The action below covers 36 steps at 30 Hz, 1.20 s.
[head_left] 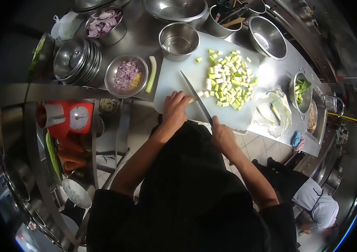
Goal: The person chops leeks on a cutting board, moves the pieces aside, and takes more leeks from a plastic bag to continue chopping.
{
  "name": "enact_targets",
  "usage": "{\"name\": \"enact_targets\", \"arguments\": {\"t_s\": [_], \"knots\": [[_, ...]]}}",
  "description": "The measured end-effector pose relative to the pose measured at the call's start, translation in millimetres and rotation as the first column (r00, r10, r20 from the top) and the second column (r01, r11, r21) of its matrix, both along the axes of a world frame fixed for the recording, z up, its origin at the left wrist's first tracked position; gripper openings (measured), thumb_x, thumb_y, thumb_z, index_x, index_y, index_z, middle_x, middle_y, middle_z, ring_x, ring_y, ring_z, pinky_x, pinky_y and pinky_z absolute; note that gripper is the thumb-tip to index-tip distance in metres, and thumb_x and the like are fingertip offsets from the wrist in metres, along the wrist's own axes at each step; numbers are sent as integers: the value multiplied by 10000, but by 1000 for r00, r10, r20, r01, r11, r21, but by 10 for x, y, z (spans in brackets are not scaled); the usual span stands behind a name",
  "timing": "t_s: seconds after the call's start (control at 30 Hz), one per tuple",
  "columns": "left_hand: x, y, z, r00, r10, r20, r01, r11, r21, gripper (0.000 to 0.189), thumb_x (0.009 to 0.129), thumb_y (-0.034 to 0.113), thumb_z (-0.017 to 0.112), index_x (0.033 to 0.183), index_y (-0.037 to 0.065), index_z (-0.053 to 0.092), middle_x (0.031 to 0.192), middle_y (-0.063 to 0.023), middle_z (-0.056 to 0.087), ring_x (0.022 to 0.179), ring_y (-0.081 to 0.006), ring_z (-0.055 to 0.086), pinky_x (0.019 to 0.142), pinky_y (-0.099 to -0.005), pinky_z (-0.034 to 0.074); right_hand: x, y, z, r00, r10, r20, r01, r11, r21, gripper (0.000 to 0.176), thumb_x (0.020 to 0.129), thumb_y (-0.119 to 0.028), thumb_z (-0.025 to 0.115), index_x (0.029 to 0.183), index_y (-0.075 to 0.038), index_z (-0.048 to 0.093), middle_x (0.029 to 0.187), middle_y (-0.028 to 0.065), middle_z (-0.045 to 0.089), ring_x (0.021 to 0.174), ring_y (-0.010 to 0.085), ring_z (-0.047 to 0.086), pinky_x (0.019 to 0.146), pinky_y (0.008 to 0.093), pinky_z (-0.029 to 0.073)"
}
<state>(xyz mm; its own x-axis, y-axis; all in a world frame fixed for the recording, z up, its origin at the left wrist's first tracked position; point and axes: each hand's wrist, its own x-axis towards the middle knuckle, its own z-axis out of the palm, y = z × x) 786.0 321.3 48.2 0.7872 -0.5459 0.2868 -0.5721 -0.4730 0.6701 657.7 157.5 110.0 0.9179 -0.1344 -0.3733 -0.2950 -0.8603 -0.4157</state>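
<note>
My right hand (223, 135) is wrapped around the handle of a kitchen knife (197, 95), whose long blade points up and left across the white cutting board (169, 80). Left of the blade, my left hand (175, 108) has its fingers curled down on a pale green vegetable stalk (192, 100), mostly hidden under them. Cut pieces lie against the blade's right side. A wide heap of chopped pale green stalk (231, 80) covers the board's right half. At the board's upper left stands a steel pot (179, 40).
Left of the board are a whole stalk (151, 74), a bowl of chopped onion (127, 75) and stacked steel bowls (75, 59). On the right lie a plastic bag with stalks (273, 112) and a colander of greens (302, 90). Another person (317, 201) is at lower right.
</note>
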Motion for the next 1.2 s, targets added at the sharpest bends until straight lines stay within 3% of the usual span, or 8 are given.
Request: {"name": "enact_targets", "arguments": {"t_s": [0.07, 0.27, 0.47, 0.57, 0.73, 0.87, 1.1, 1.2], "knots": [[47, -6, 11, 1000, 3, 9, -3, 1000, -6, 222, 701, -53, 620, 899, 45, 606, 884, -70, 511, 885, -275, 520, 702, -401, 395, 156, 18, -64, 999, 43, 4, -43, 999, -19, 332, 818, -42, 475, 1139, 25, 425, 681, 265, 613, 636, 454, 605, 615, 550, 476], [86, -87, 4, 993, 22, -120, -24, 1000, -20, 198, 702, -39, 666, 848, 41, 559, 913, -87, 507, 920, -291, 520, 748, -421, 407, -2, -11, 526, 996, 10, -89, -13, 999, -32, 255, 877, -81, 503, 1101, 10, 419, 646, 283, 590, 637, 486, 582, 581, 566, 437], [92, -142, -15, 990, 9, -140, -11, 1000, -10, 223, 699, -46, 664, 849, 42, 523, 950, -94, 507, 974, -304, 508, 785, -431, 399, 107, 38, -203, 999, 2, 52, -6, 997, 77, 292, 880, -95, 508, 1137, 16, 428, 663, 280, 597, 644, 487, 583, 596, 561, 449], [99, -118, 31, 988, -9, -151, 14, 999, 29, 306, 693, -20, 696, 955, 53, 556, 992, -93, 516, 992, -297, 507, 802, -436, 394, 278, 15, -90, 1000, 6, 15, -6, 999, 45, 287, 883, -102, 520, 1131, 12, 431, 677, 281, 602, 658, 492, 585, 604, 562, 449], [25, 237, 329, 979, 181, -96, -166, 975, 147, 523, 682, 42, 760, 1165, 114, 571, 1095, -62, 525, 1051, -277, 496, 865, -441, 372, 140, -75, 255, 998, -58, 8, 57, 998, 7, 253, 880, -97, 534, 1089, 3, 431, 674, 284, 598, 665, 493, 584, 604, 568, 439], [-49, 272, 42, 982, 162, -93, -169, 983, -77, 356, 699, -11, 718, 1028, 84, 620, 958, -75, 546, 910, -284, 562, 757, -426, 443, -40, -21, 376, 999, -30, -21, 31, 999, 11, 228, 903, -122, 492, 1100, -20, 438, 648, 258, 599, 624, 469, 590, 579, 565, 450], [-18, 105, 94, 966, 108, -235, -145, 979, -145, 228, 721, -79, 668, 933, -4, 634, 853, -128, 537, 781, -334, 578, 653, -413, 447, -117, 26, 235, 995, 17, -95, -20, 999, -32, 343, 866, -88, 474, 1184, 38, 447, 640, 267, 596, 606, 457, 594, 586, 554, 461], [18, 90, 76, 979, 90, -180, -119, 981, -156, 224, 719, -77, 674, 927, -5, 635, 854, -134, 542, 781, -343, 578, 649, -418, 446, 109, -6, -117, 999, 31, 19, -31, 999, 8, 331, 858, -75, 460, 1170, 37, 444, 634, 271, 595, 603, 454, 597, 598, 558, 469]]}}
